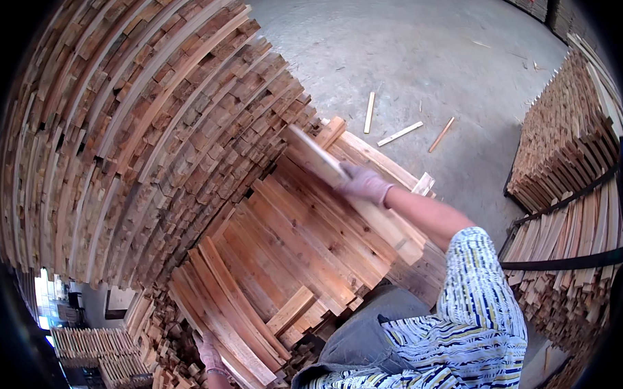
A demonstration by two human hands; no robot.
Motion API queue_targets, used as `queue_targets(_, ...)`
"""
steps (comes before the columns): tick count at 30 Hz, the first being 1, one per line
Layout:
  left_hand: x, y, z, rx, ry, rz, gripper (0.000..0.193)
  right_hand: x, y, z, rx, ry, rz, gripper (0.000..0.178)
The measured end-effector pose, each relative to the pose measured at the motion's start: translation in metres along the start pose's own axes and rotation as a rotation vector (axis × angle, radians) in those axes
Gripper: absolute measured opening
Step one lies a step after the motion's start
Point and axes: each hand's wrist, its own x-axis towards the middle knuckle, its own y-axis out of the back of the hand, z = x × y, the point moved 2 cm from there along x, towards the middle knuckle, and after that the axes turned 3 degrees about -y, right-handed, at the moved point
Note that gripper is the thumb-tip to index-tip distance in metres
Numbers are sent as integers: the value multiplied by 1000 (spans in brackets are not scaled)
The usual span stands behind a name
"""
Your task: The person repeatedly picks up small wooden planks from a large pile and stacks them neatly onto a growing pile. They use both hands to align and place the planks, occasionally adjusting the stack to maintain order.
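In a pale pink glove, my right hand (364,184) is closed on a wooden board (318,155) at the far right side of a plank layer. The board is blurred and tilted on edge over the layer. My left hand (211,354), gloved too, is low at the left, against the outer edge of several loose boards (223,328); its fingers are partly hidden there. Between my hands, reddish-brown planks (292,226) lie side by side in a flat layer. A short wood piece (291,310) rests across their near ends.
A tall stack of wooden slats (151,111) rises along the left and far side. Three thin sticks (400,134) lie on the concrete floor (416,60). Strapped slat bundles (563,144) stand at the right. Jumbled wood blocks (168,361) fill the lower left.
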Motion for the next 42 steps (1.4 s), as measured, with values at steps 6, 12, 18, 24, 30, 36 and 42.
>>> queue_targets(6,2,3,-5,3,58,-8,81,47,62,54,630,-66,-124,69)
queue_targets(12,-3,-1,5,9,145,80,83,36,26,40,-40,-233,-204,81)
queue_targets(18,14,18,-26,-54,106,61,75,17,39,-16,-540,-98,-30,70)
queue_targets(24,13,14,-22,7,40,-2,81,50,86,18,-518,60,18,63)
queue_targets(30,-44,-38,57,246,81,-77,71,42,24,39,-489,13,55,68)
queue_targets(36,-49,-40,74,634,35,79,81,46,-8,-5,-1039,-13,99,69)
queue_targets(42,-48,-36,70,659,29,81,86,-34,-252,-113,130,156,-375,85)
